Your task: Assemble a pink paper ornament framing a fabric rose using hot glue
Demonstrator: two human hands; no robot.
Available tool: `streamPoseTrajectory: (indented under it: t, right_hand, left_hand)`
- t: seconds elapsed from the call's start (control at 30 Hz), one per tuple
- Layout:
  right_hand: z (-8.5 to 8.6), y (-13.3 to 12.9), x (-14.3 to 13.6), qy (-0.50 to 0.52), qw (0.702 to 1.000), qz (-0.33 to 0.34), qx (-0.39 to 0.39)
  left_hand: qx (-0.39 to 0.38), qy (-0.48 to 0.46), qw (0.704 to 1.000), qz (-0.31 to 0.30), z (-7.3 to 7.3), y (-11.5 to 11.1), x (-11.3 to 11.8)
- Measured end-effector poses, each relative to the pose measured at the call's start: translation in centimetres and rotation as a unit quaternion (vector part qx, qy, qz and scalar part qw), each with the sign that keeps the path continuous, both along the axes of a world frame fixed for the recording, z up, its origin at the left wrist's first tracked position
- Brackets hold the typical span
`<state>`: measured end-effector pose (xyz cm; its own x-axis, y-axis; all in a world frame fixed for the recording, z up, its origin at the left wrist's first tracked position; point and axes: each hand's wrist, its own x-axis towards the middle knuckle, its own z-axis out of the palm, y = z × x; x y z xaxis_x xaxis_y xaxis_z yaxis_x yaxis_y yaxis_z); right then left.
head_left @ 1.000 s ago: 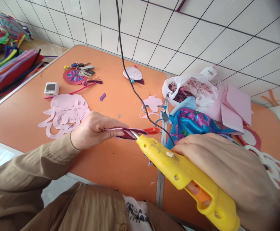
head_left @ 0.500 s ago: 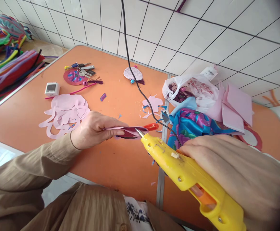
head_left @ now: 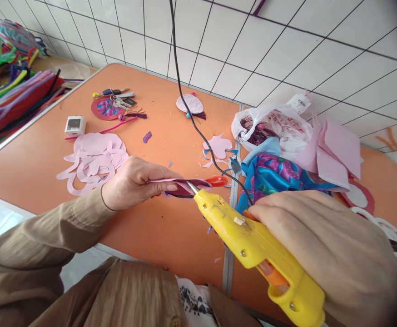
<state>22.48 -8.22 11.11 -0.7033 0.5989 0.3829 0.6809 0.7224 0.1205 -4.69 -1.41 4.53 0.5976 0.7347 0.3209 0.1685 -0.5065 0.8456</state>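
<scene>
Between thumb and fingers, my left hand (head_left: 139,182) pinches a folded pink felt piece (head_left: 181,187) with a dark red inner side, held above the orange table (head_left: 171,236). My right hand (head_left: 316,240) is wrapped round a yellow hot glue gun (head_left: 249,240). The gun's metal nozzle lies at the opening between the felt layers, near the piece's right end. Whether glue is coming out cannot be made out. Just behind the felt lies a red-orange loop (head_left: 218,181). A black cord (head_left: 198,127) hangs across the view towards my right hand.
Pink felt cut-outs (head_left: 98,156) lie left, behind my left hand. Further back are keys (head_left: 121,101) on a round ornament, a white adapter (head_left: 75,126) and a pale round ornament (head_left: 189,104). At right are a plastic bag (head_left: 287,129), blue flowered cloth (head_left: 273,175) and scissors (head_left: 396,246).
The glue gun and my right hand have shifted left, so the nozzle sits further left along the felt's opening. My left hand keeps its pinch on the felt, almost still.
</scene>
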Motion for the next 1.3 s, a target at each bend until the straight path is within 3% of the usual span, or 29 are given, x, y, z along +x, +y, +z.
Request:
streamPoseTrajectory:
  t: [0.3,0.5,1.3]
  right_hand:
    - [0.5,0.0,0.7,-0.011,1.0,0.004,-0.007]
    - [-0.1,-0.2,1.1,0.0,1.0,0.002,0.005]
    - [-0.1,0.1,1.1,0.012,1.0,0.009,0.019]
  left_hand:
    - [0.03,0.019,0.999,-0.002,0.0,0.1,-0.3]
    - [0.055,0.017,0.998,-0.003,0.2,0.3,-0.3]
    - [0.033,0.013,0.999,0.014,0.4,0.2,-0.3]
